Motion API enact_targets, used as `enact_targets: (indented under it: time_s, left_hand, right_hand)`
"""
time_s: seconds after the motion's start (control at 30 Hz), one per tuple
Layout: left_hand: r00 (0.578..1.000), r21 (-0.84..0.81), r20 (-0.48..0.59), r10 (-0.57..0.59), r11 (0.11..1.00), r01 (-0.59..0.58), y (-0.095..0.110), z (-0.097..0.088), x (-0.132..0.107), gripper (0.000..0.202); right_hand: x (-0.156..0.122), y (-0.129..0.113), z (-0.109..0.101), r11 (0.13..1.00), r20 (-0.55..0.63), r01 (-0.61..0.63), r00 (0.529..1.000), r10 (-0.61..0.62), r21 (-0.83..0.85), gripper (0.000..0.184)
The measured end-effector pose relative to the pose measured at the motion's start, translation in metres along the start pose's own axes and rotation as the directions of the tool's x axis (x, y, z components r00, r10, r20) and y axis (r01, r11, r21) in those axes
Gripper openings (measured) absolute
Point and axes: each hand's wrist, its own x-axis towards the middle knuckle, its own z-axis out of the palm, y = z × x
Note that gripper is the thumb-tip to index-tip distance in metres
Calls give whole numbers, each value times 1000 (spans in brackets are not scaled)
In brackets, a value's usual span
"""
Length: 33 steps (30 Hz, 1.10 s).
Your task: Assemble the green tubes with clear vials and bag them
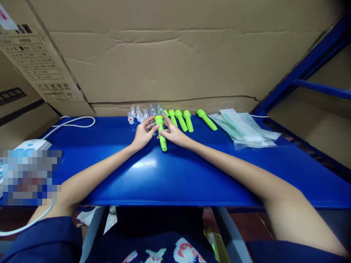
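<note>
At my twelve o'clock, my left hand (143, 134) and right hand (177, 134) grasped one green torch (162, 141) between them, apparently for steadiness. Clear caps (138, 110) stood toward eleven, more torches (188, 121) toward one, seemingly grouped for reach.

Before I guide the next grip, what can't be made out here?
All in the head view:
Underside of the held lime-green plastic tube: turned away from the camera.
Lower part of the leftmost lime-green tube in the row behind: hidden by the right hand.
Fine print on the brown cardboard carton: too small.
Part of the white-and-blue plastic box: masked by pixelation.
</note>
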Motion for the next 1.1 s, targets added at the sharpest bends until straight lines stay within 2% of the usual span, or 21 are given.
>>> enact_targets:
  time_s: [0.1,0.2,0.33,0.5,0.8,1.1]
  left_hand:
    - [1000,-9,29,-5,1000,5,-1,3,-2,73]
    - [994,-40,104,-35,998,39,-3,4,-3,73]
    - [978,-24,206,-31,999,36,-1,4,-5,67]
    - [970,33,243,-23,999,16,1,4,-6,66]
    - [983,154,182,34,986,-63,1,4,-5,63]
    - [994,225,101,48,972,-70,4,3,-7,58]
  right_hand:
    - [-12,7,-5,998,-15,32,999,-31,46,96]
    - [-19,13,-8,998,-51,40,998,-38,49,96]
    - [-18,19,-9,1000,-47,27,999,-27,-5,96]
    - [-13,26,-12,999,-22,40,999,-40,-13,100]
    - [-16,22,-8,998,-49,59,997,-60,-14,94]
    - [-16,24,-10,997,-84,54,995,-59,-58,90]
